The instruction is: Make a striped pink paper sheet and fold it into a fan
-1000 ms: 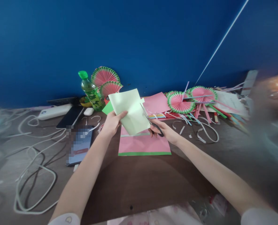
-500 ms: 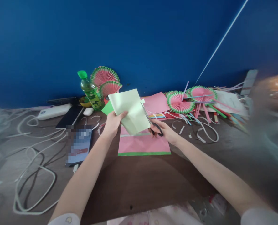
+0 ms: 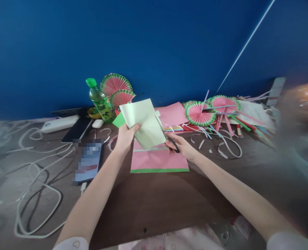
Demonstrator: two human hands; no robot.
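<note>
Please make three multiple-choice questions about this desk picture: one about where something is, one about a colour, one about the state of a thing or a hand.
1. Where does the green-capped bottle stand?
A. at the back of the table, left of the pale sheet
B. on the pink sheet
C. at the table's front edge

2. What colour is the paper sheet held up in the left hand?
A. dark red
B. pale yellow-green
C. black

3. What is the state of the right hand?
A. flat and empty on the table
B. closed around the bottle
C. gripping the scissors, blades at the sheet's edge

Answers:
1 A: it stands near the blue wall, beside the pleated fans.
2 B: the sheet looks light yellow-green.
3 C: fingers are through the black handles, blades against the paper.
</note>
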